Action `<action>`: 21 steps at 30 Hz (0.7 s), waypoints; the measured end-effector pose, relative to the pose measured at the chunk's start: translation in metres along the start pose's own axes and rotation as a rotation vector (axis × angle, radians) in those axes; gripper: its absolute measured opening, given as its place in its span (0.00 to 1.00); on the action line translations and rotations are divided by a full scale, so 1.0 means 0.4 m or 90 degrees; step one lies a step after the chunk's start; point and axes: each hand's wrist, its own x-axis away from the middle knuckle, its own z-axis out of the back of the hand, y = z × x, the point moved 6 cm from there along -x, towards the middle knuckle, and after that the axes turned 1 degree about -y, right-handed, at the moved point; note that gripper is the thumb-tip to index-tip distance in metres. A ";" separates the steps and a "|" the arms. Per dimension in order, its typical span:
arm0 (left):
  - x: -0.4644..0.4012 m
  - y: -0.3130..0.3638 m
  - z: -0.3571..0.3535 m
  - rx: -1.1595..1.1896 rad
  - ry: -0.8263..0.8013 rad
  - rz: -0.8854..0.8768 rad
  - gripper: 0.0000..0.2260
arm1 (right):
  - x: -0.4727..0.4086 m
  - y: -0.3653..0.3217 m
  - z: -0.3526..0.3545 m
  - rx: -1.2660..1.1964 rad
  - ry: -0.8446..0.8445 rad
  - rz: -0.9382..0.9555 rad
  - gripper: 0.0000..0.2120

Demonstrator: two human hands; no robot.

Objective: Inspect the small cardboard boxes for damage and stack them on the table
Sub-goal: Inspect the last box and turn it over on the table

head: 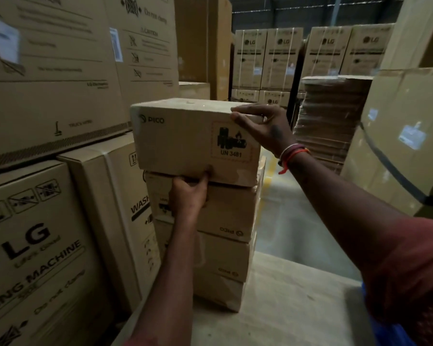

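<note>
Cardboard fills our head view: a stack (210, 236) of small boxes stands on the table (298, 308), and we hold the top box (185, 141) over it. Our left hand (189, 196) reaches up from below, thumb and fingers curled round the box's lower front edge. Our right hand (263, 129) grips the upper right corner, fingers wrapped over the top edge. The box's long axis runs left to right, matching the boxes beneath; its underside looks close to or touching the next box (225, 208), though we cannot tell which. Both hands are equally on it, left under, right above. We judge that seating it squarely comes next. Big cartons (48, 71) stand just left.
</note>
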 end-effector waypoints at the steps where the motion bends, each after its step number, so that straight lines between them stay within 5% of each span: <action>1: -0.003 -0.004 0.000 -0.020 -0.013 0.003 0.40 | 0.003 0.002 -0.003 0.001 0.006 0.003 0.23; 21: 0.035 -0.006 -0.015 -0.155 -0.124 -0.069 0.29 | 0.050 0.000 -0.009 0.049 0.057 0.027 0.16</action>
